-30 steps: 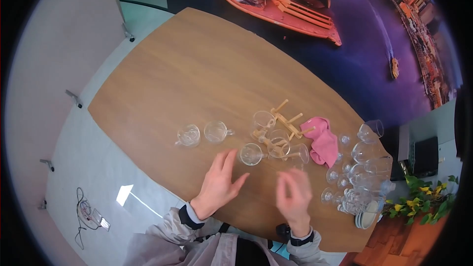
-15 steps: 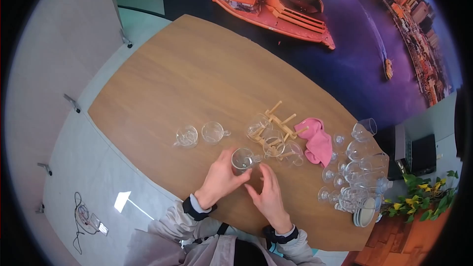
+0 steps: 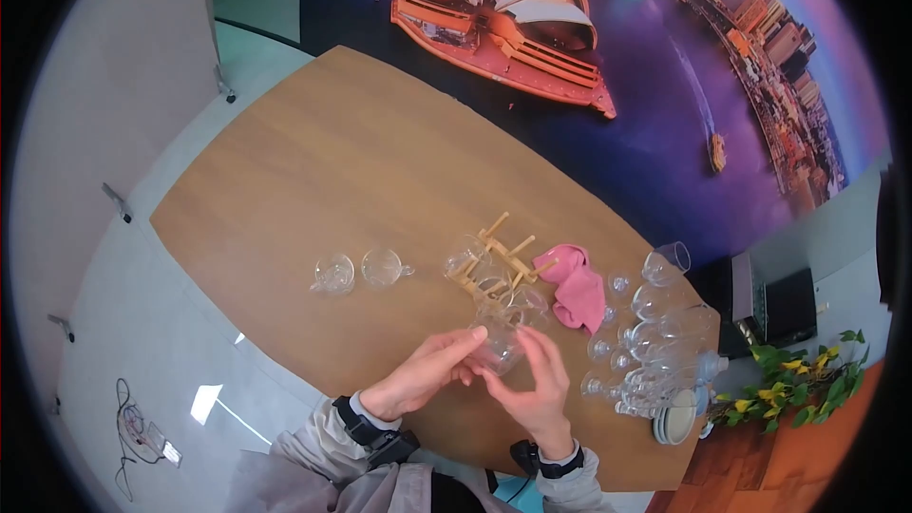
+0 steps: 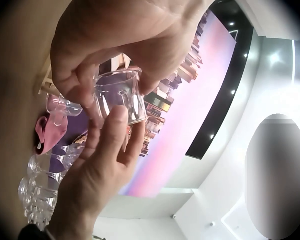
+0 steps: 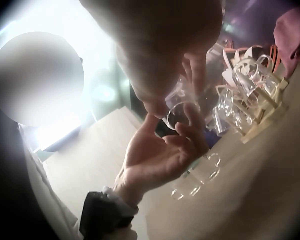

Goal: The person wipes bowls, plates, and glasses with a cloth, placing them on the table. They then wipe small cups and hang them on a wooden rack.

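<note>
A clear glass mug (image 3: 497, 351) is held up in front of the person between both hands. The left hand (image 3: 424, 376) grips one side of it with thumb and fingers. On the opposite side the right hand (image 3: 534, 393) pinches it, its thumb (image 4: 116, 124) lying along the glass in the left wrist view. The mug's round rim (image 5: 176, 112) shows between the fingers in the right wrist view. Just beyond the hands stands a wooden mug rack (image 3: 521, 260) with several glass mugs (image 5: 247, 80) hung on or beside its pegs.
Two glass mugs (image 3: 381, 266) stand on the wooden table (image 3: 313, 171) to the left. A crumpled pink cloth (image 3: 576, 293) lies right of the rack. Several stemmed glasses (image 3: 655, 302) crowd the right edge, with a small stack of pale dishes (image 3: 676, 420) near them.
The mug stood on the table between the hands a second ago. The left hand took hold of it first, then the right hand joined, and it has come up nearer the person's body, tilted.
</note>
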`<state>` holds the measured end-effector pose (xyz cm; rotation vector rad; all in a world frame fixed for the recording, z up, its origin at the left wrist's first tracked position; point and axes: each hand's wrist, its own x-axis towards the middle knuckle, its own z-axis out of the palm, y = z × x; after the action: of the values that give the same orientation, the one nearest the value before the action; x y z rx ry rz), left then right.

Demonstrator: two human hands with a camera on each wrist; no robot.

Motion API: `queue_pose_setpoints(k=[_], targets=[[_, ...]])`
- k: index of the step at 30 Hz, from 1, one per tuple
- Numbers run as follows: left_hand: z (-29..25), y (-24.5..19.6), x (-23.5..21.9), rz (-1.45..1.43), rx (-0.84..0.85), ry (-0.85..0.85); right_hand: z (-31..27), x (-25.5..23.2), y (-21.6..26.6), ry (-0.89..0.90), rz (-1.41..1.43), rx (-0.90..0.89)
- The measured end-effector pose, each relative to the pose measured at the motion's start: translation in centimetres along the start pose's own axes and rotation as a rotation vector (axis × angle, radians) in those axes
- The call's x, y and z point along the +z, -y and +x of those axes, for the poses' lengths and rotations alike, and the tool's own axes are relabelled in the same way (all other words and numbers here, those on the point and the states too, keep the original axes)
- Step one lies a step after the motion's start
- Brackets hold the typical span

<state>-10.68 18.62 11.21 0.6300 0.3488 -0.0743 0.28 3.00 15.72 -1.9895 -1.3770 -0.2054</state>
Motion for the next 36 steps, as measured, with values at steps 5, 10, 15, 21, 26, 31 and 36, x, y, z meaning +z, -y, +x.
queue_pose_setpoints(k=[5,10,15,21,26,31,36], targets=[[0.1,-0.3,0.2,0.239,0.126,-0.058,3.4,-2.4,-4.5,-0.271,0.080,0.293],[-1.7,-2.4,-2.9,0.758,0.484,-0.453,6.9,-2.7,-11.4,-0.197,-0.059,0.434],[-3.1,-6.2,-5.7,1.537,0.869,-0.820,6.9,0.3,-15.0,-0.011,-0.123,0.532],[-0.5,-6.5,-8.3,1.857,0.658,-0.785,6.1,2.0,-17.2,0.029,-0.023,0.532],[0.7,-6.9,-9.6,1.873,0.495,-0.750,5.8,0.7,-16.3,0.109,0.075,0.643],[-0.8,-7.8,-7.8,1.760,0.612,-0.800,6.2,-1.3,-12.4,-0.082,0.006,0.583],[-3.9,-8.9,-2.6,1.081,0.630,-0.599,6.1,-2.6,-4.6,-0.045,0.192,0.320]])
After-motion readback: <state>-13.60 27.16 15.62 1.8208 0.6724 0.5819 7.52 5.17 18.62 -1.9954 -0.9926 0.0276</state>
